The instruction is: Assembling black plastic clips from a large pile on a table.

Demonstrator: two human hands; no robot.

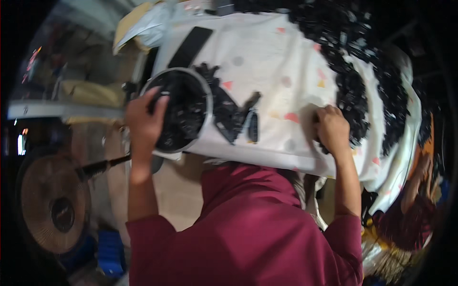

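At the table's left edge, my left hand [144,117] is over a round container [208,95] with a pale rim, filled with small black pieces [183,112]. Its thumb and fingers are apart above the pieces; motion blurs the fingertips. On the right, my right hand [332,127] rests on the white patterned cloth [267,62], at the near end of a heap of black pieces [352,95]. Those fingers are curled together, and what is in them is hidden. Between my hands lie a dark flat bar [226,114] and a small tool with slim handles [253,125], perhaps cutters.
A flat black rectangle [191,46] lies behind the container. More black pieces [329,21] cover the far right. A pale bag [148,31] sits at the far left corner. A round fan [56,205] stands at left; another person [408,214] is at lower right.
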